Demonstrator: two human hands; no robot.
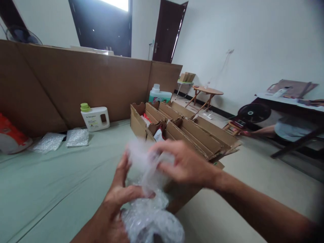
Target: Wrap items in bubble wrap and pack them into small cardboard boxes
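A crumpled piece of bubble wrap [152, 219] is between my two hands at the lower middle, its upper end smeared by motion. My left hand [115, 199] is wrapped round its side, thumb lying across it. My right hand [182, 163] pinches the upper part of the sheet. Whether anything is inside the wrap I cannot make out. Just beyond my hands is a cardboard box [138, 125] split by cardboard dividers [199, 135]. Red-and-white packets [159, 134] show in its left compartments.
A white bottle with a green cap [95, 118] stands near the cardboard wall [101, 81]. Flat bubble-wrap pieces [77, 137] and an orange-and-white pack [12, 135] lie left on the green table [50, 179]. Behind the box stands a teal bottle [160, 95]. Another person's arm [262, 130] shows at right.
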